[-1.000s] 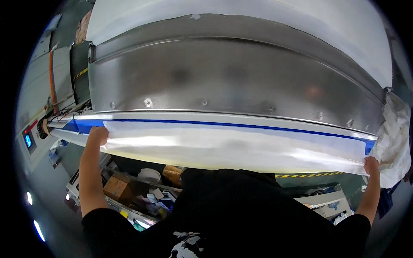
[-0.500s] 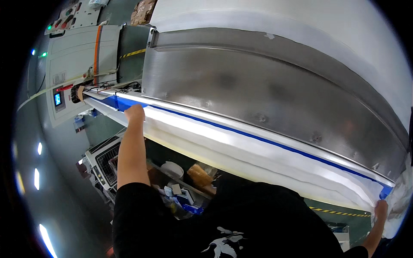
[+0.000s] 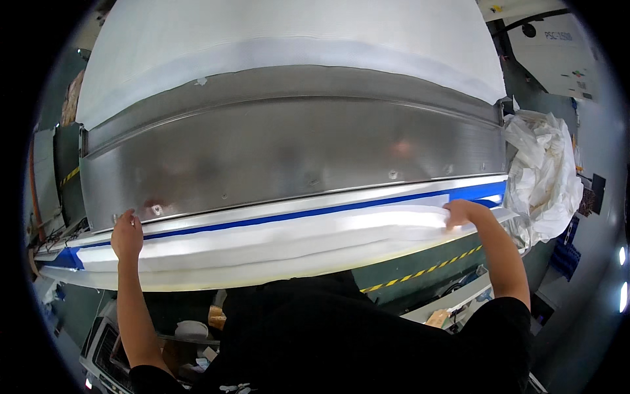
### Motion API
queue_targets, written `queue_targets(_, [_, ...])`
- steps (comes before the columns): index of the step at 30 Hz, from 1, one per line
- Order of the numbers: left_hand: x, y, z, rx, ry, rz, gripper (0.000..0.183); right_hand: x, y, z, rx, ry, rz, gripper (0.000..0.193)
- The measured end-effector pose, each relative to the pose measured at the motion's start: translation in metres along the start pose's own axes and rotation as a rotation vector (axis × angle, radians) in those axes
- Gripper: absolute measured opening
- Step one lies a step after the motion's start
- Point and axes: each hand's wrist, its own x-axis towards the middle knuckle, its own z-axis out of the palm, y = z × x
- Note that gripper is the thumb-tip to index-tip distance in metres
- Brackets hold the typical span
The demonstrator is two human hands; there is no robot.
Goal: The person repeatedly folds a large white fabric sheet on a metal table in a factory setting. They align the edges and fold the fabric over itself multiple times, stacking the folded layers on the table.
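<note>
A long white sheet (image 3: 295, 235) runs across in front of me, with a narrow blue strip (image 3: 275, 218) along its far edge. Wider blue patches show at its left end and, in the other direction, beside my right hand (image 3: 463, 213). That hand's fingers are closed on the right end of the white sheet; the fingertips are slightly blurred. My left hand (image 3: 128, 238) is raised over the strip's left part, close to the front edge of a grey metal panel (image 3: 295, 148). Its fingers are bent but apart, and nothing shows in them.
White material (image 3: 295, 33) covers the area beyond the panel. Crumpled white plastic (image 3: 541, 171) hangs at the right end. Below the sheet are a white bowl (image 3: 191, 329) and other loose items. Yellow-black tape (image 3: 426, 269) marks the green floor.
My view has swung to the right. My left hand has come off the blue strip's left end and loosened from a fist. My right hand stays at the sheet's right end.
</note>
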Motion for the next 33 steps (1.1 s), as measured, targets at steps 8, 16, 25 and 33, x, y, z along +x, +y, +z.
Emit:
queue_targets(8, [-0.02, 0.007, -0.006, -0.096, -0.001, 0.011, 0.028, 0.011, -0.057, -0.013, 0.144, 0.32, -0.126, 0.045])
queue_targets(16, [-0.055, 0.042, 0.028, -0.39, 0.131, 0.221, 0.02, 0.017, -0.077, 0.021, 0.359, 0.484, -0.157, 0.029])
queue_targets(25, [-0.115, 0.148, -0.004, -0.491, 0.047, 0.616, 0.022, 0.005, -0.165, 0.043, 0.494, 0.574, -0.26, 0.021])
queue_targets(33, [-0.118, 0.139, -0.007, -0.311, -0.158, 0.695, 0.036, -0.005, -0.199, 0.039, 0.504, 0.588, -0.33, 0.019])
